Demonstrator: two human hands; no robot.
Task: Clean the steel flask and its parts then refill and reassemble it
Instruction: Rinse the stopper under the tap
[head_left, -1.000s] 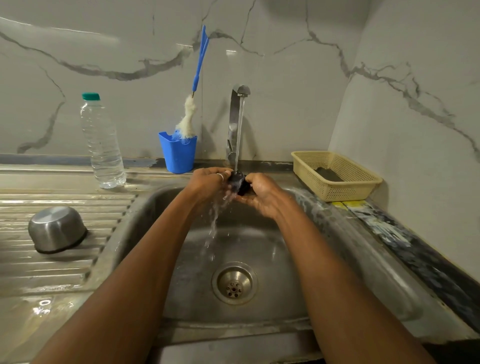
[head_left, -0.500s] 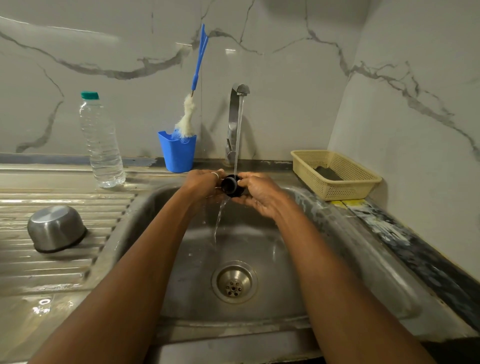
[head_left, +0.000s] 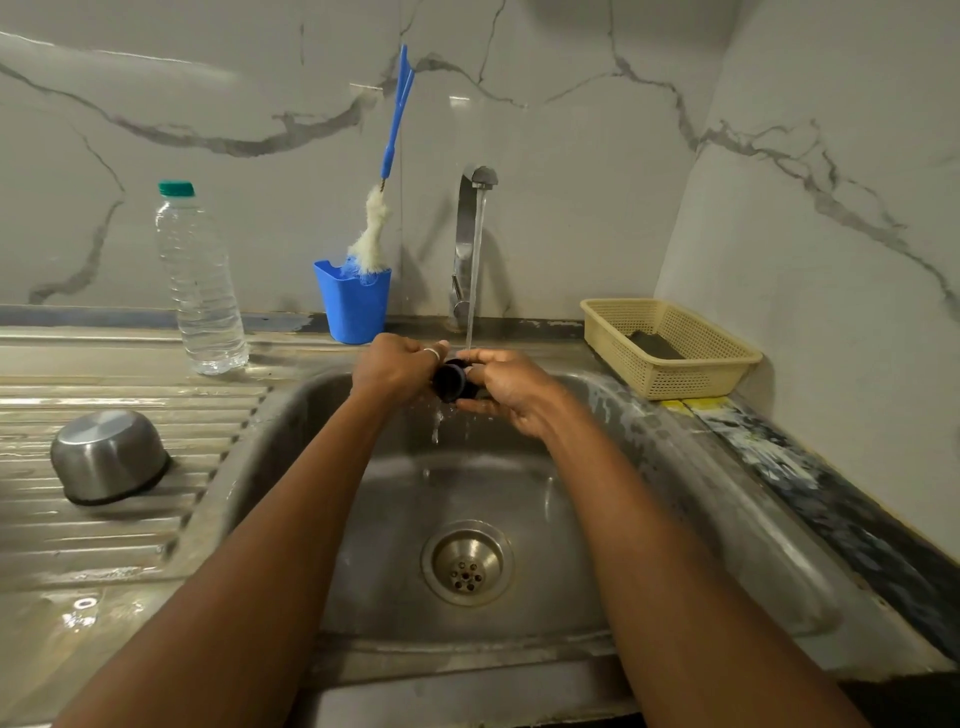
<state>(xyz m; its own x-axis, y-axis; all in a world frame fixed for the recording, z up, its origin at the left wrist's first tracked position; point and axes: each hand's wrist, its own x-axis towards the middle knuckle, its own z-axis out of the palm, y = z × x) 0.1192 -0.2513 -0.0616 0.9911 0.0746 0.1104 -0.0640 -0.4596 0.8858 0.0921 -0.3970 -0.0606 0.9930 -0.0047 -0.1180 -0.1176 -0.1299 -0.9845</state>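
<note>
Rinsing the flask's black stopper (head_left: 450, 382) under the running tap (head_left: 469, 244), the left hand (head_left: 394, 366) and right hand (head_left: 511, 389) pinch it between curled fingers (head_left: 484, 358), and it probably needs turning next.

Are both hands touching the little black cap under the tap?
Touching. The head view shows the left hand and the right hand gripping the black cap from either side, curled against it with no gap.
</note>
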